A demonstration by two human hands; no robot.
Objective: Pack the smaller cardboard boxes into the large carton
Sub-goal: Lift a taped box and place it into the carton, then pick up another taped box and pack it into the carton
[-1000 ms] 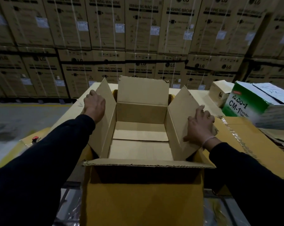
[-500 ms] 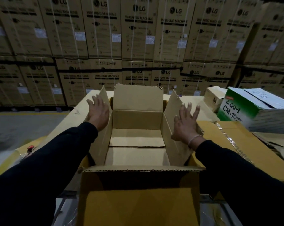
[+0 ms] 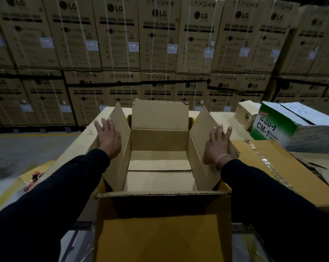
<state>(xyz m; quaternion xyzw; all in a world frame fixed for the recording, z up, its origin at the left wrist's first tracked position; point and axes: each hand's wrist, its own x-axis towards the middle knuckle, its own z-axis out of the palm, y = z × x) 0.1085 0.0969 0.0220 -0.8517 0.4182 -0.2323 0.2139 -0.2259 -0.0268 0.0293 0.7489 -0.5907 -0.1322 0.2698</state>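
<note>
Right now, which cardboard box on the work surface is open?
The large carton between the left hand and right hand: flaps up, bottom bare. The small brown box is shut.

Stacked cartons read "LG WASHING MACHINE"; green box "CM-1 Wonder Tape"

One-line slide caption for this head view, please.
Both hands, left hand and right hand, press open side flaps of the empty large carton.
</note>
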